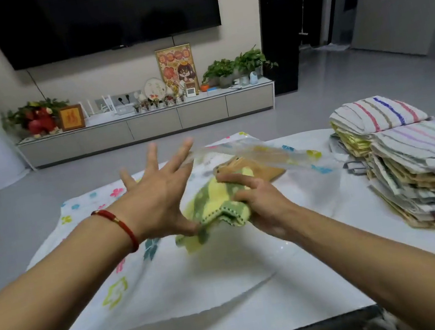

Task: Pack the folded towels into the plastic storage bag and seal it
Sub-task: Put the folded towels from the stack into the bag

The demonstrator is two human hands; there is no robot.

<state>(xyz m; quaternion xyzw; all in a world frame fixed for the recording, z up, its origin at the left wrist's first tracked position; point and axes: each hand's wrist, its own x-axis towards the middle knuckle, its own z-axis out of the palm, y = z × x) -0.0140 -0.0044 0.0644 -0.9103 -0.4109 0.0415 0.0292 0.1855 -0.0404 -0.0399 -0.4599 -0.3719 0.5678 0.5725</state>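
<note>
Work surface: white table (340,253), with the plastic storage bag (172,281) spread flat across its left and centre area.
Bag appearance: translucent, printed with coloured flower shapes; its near edge lies toward the person, its far edge reaches the far side of the table.
Bag opening: the upper clear layer (254,152) is raised on the far right side, above the contents.
Left hand (158,195): fingers straight and spread wide, gripping nothing; palm faces down and right, and the upper fingertips are at the raised clear layer. Contact with that layer cannot be confirmed because of blur. The thumb is beside the near-left corner of the green-and-yellow towel (212,209).
Left wrist: red cord bracelet (119,224).
Right hand (259,201): fingers curled round the right end of the green-and-yellow towel, clasping it firmly.
Towel position: folded and bunched, held at the centre of the bag area, between the two hands. Whether it sits inside the layers cannot be determined.
Second item: tan folded towel (265,167), just beyond the held towel, under the raised clear layer.
Remaining stock: stack of folded striped towels (417,160) on the right side of the table, well apart from the hands.
Background: low cabinet (146,125) against the far wall, below a dark television (104,13).
</note>
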